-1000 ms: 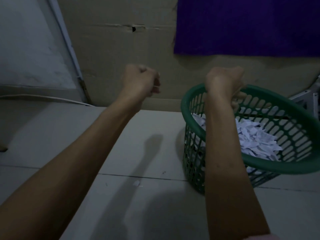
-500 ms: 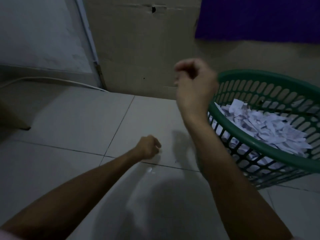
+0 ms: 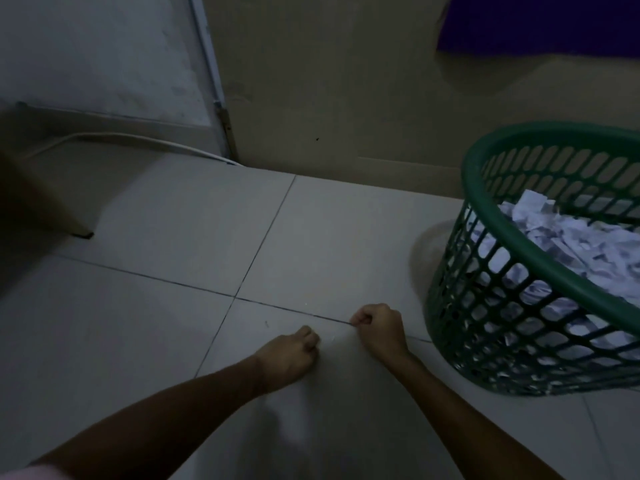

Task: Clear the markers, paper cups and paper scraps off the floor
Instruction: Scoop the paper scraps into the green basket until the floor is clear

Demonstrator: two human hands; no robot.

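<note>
The dim tiled floor [image 3: 173,341] is almost bare. A tiny white paper scrap [image 3: 333,338] lies on it between my two hands. My left hand [image 3: 294,351] is down at the floor just left of the scrap, its fingers curled into a fist. Just right of the scrap, my right hand [image 3: 379,327] is at the floor with thumb and forefinger pressed together at the tile seam. I see nothing held in either hand. A green plastic basket [image 3: 540,261] stands to the right, filled with white paper scraps [image 3: 571,244].
A cardboard sheet [image 3: 329,98] stands against the back wall with a purple cloth [image 3: 540,26] at top right. A white cable [image 3: 138,140] runs along the wall base at left. A furniture leg [image 3: 81,232] stands at far left.
My right hand came away from the basket rim and dropped to the floor. My left hand went down earlier and stays beside the scrap. The view tilted down toward the floor.
</note>
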